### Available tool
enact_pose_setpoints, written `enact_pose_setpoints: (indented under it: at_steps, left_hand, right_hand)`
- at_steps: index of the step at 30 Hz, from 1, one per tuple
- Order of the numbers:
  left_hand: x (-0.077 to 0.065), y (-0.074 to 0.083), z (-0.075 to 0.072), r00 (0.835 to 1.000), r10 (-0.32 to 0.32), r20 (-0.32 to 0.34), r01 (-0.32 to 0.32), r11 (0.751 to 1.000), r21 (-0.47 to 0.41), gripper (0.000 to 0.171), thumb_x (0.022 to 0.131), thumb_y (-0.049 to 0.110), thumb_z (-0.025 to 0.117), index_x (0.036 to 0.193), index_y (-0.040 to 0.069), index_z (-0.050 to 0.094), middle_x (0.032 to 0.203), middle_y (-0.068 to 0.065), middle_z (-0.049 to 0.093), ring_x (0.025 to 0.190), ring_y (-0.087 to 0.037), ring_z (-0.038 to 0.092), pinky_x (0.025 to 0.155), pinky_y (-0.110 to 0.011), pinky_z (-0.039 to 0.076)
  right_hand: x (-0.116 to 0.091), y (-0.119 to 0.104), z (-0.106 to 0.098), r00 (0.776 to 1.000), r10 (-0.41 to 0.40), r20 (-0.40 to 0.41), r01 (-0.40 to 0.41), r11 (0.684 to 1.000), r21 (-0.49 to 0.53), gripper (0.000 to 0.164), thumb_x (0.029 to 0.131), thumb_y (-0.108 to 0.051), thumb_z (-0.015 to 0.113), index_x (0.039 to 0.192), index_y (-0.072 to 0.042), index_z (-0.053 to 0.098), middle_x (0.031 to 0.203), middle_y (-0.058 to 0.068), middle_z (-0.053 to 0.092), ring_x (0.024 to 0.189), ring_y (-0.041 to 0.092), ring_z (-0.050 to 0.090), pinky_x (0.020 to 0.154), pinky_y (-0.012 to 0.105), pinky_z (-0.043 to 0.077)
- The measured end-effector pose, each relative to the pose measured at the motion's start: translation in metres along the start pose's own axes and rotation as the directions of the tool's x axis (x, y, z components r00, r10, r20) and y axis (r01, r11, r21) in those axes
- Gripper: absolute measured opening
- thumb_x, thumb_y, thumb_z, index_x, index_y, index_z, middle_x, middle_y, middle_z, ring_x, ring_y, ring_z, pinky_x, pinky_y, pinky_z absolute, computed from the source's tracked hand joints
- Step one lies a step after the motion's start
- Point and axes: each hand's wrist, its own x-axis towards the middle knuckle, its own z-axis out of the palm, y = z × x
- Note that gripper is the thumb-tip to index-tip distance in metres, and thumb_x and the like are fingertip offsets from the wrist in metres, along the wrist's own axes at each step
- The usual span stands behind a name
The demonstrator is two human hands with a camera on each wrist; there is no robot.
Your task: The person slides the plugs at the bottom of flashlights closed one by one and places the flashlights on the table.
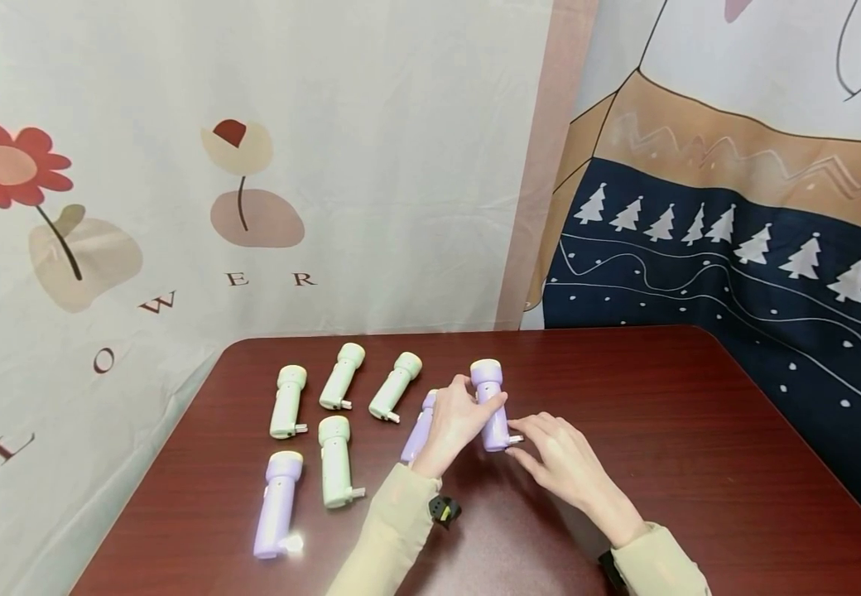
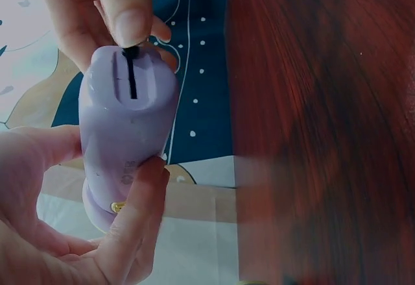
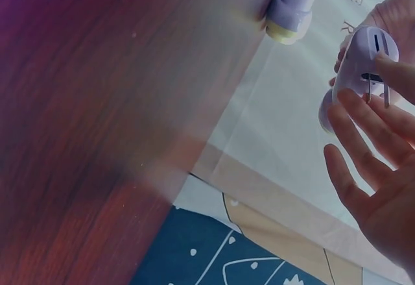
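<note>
The left hand is curled round the body of a purple flashlight, thumb on one side and fingers on the other, with the lens end pointing away from the person. The right hand is loosely spread, its fingers mostly straight; its thumb touches the flashlight's base beside a dark slot, and its other fingers reach close to the metal prongs that jut out there. Whether those fingers touch the prongs I cannot tell. Just left of the held flashlight, partly hidden behind the left hand, lies a second purple flashlight. Farther left are four green flashlights, well spaced, each with prongs out, and a third purple flashlight nearest the person. All these lie on a reddish-brown table, with a pale printed curtain behind it
</note>
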Motion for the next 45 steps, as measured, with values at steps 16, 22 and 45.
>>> enact_pose_setpoints:
  at_steps: [16, 22, 45]
  left_hand:
    - [-0.004, 0.0, 0.001, 0.999, -0.018, -0.046, 0.017, 0.999, -0.031, 0.058, 0.071, 0.041, 0.077, 0.104, -0.001, 0.055, 0.082, -0.01, 0.063, 0.068, -0.018, 0.055, 0.058, -0.026, 0.04]
    - [-0.005, 0.0, 0.001, 0.998, -0.023, -0.057, 0.021, 0.999, -0.044, 0.058, 0.07, 0.04, 0.078, 0.104, 0.0, 0.054, 0.08, -0.009, 0.062, 0.069, -0.018, 0.054, 0.059, -0.026, 0.039]
    - [-0.005, 0.002, 0.001, 0.997, -0.054, -0.057, 0.051, 0.997, -0.066, 0.057, 0.07, 0.04, 0.079, 0.104, 0.003, 0.051, 0.082, -0.01, 0.061, 0.069, -0.019, 0.052, 0.059, -0.027, 0.039]
  right_hand:
    - [0.0, -0.004, 0.012, 0.989, -0.083, -0.122, 0.083, 0.997, -0.003, 0.029, 0.067, -0.011, 0.081, 0.092, -0.005, 0.068, 0.08, 0.0, 0.068, 0.073, 0.013, 0.06, 0.063, 0.027, 0.048]
    - [0.001, -0.005, 0.014, 0.986, -0.093, -0.139, 0.094, 0.996, -0.004, 0.03, 0.065, -0.009, 0.083, 0.09, -0.004, 0.067, 0.079, 0.001, 0.067, 0.071, 0.013, 0.06, 0.062, 0.026, 0.048]
    - [0.004, -0.006, 0.01, 0.98, -0.135, -0.149, 0.131, 0.991, -0.034, 0.026, 0.068, -0.011, 0.079, 0.088, -0.003, 0.065, 0.075, 0.001, 0.065, 0.068, 0.014, 0.057, 0.062, 0.027, 0.046]
